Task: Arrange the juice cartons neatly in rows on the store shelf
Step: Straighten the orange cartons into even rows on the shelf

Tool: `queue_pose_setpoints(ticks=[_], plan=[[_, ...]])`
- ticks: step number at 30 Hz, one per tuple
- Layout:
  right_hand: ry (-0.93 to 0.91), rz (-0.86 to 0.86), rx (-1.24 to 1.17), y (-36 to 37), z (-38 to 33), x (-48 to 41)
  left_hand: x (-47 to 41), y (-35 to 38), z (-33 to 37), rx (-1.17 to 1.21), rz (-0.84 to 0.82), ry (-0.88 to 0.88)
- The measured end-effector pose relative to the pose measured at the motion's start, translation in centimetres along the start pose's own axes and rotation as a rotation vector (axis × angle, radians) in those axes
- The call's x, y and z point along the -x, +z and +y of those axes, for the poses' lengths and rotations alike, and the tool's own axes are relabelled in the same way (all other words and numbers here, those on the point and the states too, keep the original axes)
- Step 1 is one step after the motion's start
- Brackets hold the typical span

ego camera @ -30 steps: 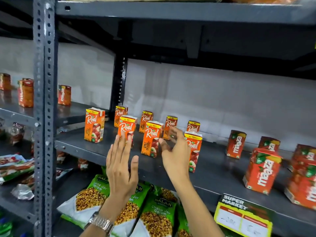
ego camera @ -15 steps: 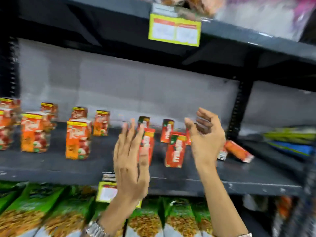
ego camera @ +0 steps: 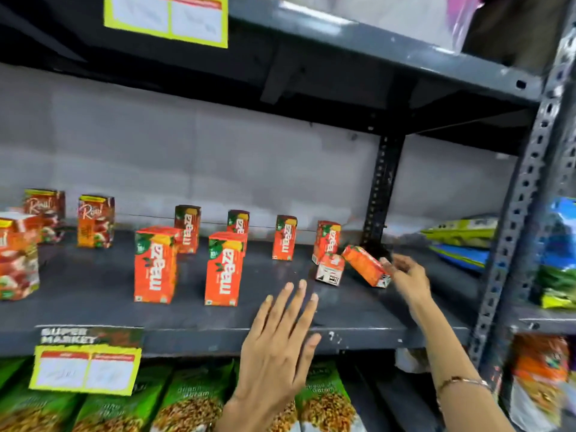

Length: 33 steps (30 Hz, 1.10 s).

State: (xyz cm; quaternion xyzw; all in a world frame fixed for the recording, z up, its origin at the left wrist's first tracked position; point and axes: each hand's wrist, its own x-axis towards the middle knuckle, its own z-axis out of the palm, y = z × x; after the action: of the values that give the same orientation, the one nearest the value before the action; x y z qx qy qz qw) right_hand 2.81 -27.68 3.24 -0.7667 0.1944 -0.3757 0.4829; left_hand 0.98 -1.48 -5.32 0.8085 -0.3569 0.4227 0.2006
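The right hand (ego camera: 405, 275), grip just touching the toppled carton (ego camera: 366, 265), should stand it upright beside its neighbours while the open left hand (ego camera: 277, 347) waits empty.

- Bare shelf (ego camera: 93, 310) surface is left along the front edge, ahead of the two front Maaza cartons (ego camera: 155, 265).
- The right end is blocked by two toppled cartons (ego camera: 366, 269) and the rear upright post (ego camera: 381, 194).

Matt grey metal shelf (ego camera: 193, 333), glossy cartons (ego camera: 155, 265)
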Motion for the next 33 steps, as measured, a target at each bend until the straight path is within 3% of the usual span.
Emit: queue_pose_setpoints(ticks=[4,9,13,17,22,25,33], plan=[[0.198,-0.261,-0.059,-0.4,0.0,-1.5,0.1,0.7,-0.1,-0.128,-0.043,-0.003],[0.234,-0.482,0.073,-1.2,-1.0,-2.2,0.0,1.2,-0.2,-0.203,-0.036,-0.001],[0.235,-0.500,0.006,-2.2,-0.7,-1.8,0.0,1.3,0.0,-0.200,-0.024,0.003],[0.167,-0.407,-0.145,-2.7,0.2,-0.2,-0.2,0.8,0.2,-0.191,-0.012,0.007],[-0.029,-0.312,-0.319,-0.3,-2.1,3.3,0.3,0.3,0.0,-0.087,0.064,-0.021],[-0.154,-0.360,-0.325,2.1,-4.4,5.2,0.8,-0.2,-0.4,-0.082,0.086,-0.040],[-0.172,-0.548,-0.212,7.5,-6.0,8.8,1.4,-1.1,-1.9,-0.129,0.066,-0.077]])
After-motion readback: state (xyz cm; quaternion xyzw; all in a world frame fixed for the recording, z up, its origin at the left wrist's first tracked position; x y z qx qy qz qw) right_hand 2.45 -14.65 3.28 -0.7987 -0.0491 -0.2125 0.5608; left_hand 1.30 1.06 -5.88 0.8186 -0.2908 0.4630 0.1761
